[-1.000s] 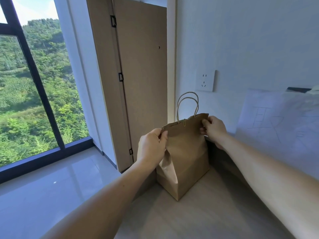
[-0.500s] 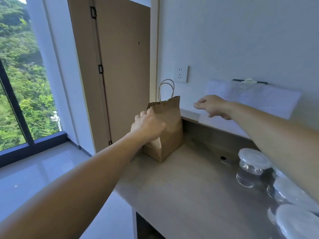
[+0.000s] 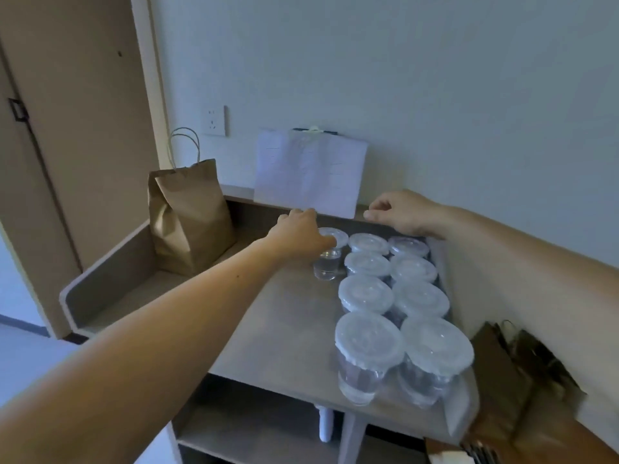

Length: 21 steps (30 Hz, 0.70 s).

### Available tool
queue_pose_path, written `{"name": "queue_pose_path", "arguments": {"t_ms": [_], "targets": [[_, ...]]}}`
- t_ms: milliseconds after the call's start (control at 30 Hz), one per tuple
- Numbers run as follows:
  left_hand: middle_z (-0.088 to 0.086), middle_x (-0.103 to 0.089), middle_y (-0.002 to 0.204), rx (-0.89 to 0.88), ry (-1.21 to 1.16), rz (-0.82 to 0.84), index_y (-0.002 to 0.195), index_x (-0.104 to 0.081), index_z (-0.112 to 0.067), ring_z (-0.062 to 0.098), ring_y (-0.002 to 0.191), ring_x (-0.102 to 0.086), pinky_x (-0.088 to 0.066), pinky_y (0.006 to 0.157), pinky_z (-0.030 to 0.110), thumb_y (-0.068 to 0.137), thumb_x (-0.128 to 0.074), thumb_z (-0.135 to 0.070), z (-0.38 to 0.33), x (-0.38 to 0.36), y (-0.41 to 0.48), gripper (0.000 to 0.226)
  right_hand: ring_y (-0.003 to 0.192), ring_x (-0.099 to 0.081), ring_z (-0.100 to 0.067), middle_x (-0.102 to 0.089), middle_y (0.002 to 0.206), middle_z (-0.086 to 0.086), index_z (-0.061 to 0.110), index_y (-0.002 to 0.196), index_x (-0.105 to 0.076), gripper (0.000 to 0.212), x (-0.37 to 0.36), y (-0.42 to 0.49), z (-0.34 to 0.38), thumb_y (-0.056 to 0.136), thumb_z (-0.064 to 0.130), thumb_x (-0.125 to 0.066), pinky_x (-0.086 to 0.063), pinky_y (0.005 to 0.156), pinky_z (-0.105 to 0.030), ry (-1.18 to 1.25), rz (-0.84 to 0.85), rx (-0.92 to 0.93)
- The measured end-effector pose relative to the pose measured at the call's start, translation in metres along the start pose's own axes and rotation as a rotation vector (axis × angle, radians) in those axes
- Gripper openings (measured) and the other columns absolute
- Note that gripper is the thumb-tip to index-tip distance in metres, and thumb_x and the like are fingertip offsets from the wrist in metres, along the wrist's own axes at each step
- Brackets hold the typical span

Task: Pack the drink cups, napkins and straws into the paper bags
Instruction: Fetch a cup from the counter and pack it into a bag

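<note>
Several clear drink cups with white lids point(image 3: 368, 339) stand in rows on the right side of the grey table point(image 3: 284, 323). My left hand point(image 3: 301, 234) reaches across to the far-left drink cup point(image 3: 326, 266) and curls over its lid; the cup stands on the table. My right hand point(image 3: 398, 212) hovers above the back ledge behind the cups, fingers loosely curled, holding nothing. A brown paper bag point(image 3: 191, 219) with its top folded over stands upright in the table's far left corner, apart from both hands.
A white sheet of paper point(image 3: 308, 172) leans on the wall behind the cups, beside a wall socket point(image 3: 214, 120). Flat brown paper bags point(image 3: 502, 380) lie at the lower right, under my right forearm. A door point(image 3: 67, 128) stands to the left. A shelf point(image 3: 261, 426) sits under the table.
Both hands let go of the folded paper bag and moved right. My view swung from the bag to the cups, and my left hand came down on the far-left cup.
</note>
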<state>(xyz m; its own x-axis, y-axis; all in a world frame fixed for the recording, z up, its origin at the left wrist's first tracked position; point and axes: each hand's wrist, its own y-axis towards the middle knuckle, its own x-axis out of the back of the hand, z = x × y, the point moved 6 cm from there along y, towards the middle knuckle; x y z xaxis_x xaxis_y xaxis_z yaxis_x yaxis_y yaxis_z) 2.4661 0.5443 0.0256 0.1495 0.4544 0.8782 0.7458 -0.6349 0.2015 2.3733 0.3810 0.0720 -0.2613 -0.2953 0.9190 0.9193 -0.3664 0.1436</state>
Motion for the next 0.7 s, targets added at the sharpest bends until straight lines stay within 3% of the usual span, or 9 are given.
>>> {"name": "queue_pose_path", "arguments": {"t_ms": [133,333,467,600,700], "targets": [[0.014,-0.045,0.142,-0.120,0.023,0.077,0.142,-0.042,-0.012,0.034,0.127,-0.044,-0.041,0.099,0.042,0.086,-0.060,-0.044,-0.082,-0.033,0.004,0.067,0.105,-0.059,-0.022,-0.065,0.115,-0.004,0.015,0.111,-0.067,0.031,0.028,-0.051,-0.081,0.097,0.040,-0.058,-0.045,0.088,-0.034,0.010,-0.044,-0.079],[0.015,-0.047,0.146,-0.266,0.061,0.139,0.144,-0.042,-0.007,0.034,0.129,-0.047,-0.042,0.106,0.044,0.087,-0.060,-0.043,-0.223,-0.103,0.017,0.070,0.114,-0.056,-0.024,-0.061,0.125,-0.005,0.014,0.118,-0.062,0.032,0.056,-0.121,-0.233,0.099,0.038,-0.055,-0.042,0.089,-0.033,0.001,-0.070,-0.206],[0.014,-0.048,0.144,-0.277,0.058,0.236,0.146,-0.039,-0.010,0.033,0.126,-0.050,-0.044,0.100,0.038,0.087,-0.060,-0.045,-0.304,-0.173,0.023,0.072,0.102,-0.062,-0.034,-0.067,0.112,-0.016,0.001,0.107,-0.066,0.037,0.055,-0.163,-0.332,0.097,0.035,-0.055,-0.050,0.087,-0.044,0.039,-0.052,-0.330],[0.010,-0.044,0.148,-0.285,0.063,0.330,0.148,-0.036,-0.012,0.032,0.129,-0.047,-0.044,0.102,0.041,0.089,-0.058,-0.047,-0.353,-0.248,0.026,0.072,0.087,-0.060,-0.018,-0.066,0.103,-0.008,0.015,0.097,-0.064,0.024,0.040,-0.189,-0.411,0.096,0.037,-0.054,-0.048,0.070,-0.034,0.087,-0.025,-0.422],[0.010,-0.040,0.151,-0.267,0.067,0.435,0.149,-0.033,-0.010,0.031,0.131,-0.044,-0.041,0.103,0.041,0.091,-0.057,-0.045,-0.371,-0.299,0.031,0.071,0.087,-0.063,-0.026,-0.067,0.094,-0.010,0.011,0.094,-0.066,0.031,0.024,-0.197,-0.458,0.097,0.039,-0.053,-0.050,0.071,-0.037,0.141,0.000,-0.492]]}}
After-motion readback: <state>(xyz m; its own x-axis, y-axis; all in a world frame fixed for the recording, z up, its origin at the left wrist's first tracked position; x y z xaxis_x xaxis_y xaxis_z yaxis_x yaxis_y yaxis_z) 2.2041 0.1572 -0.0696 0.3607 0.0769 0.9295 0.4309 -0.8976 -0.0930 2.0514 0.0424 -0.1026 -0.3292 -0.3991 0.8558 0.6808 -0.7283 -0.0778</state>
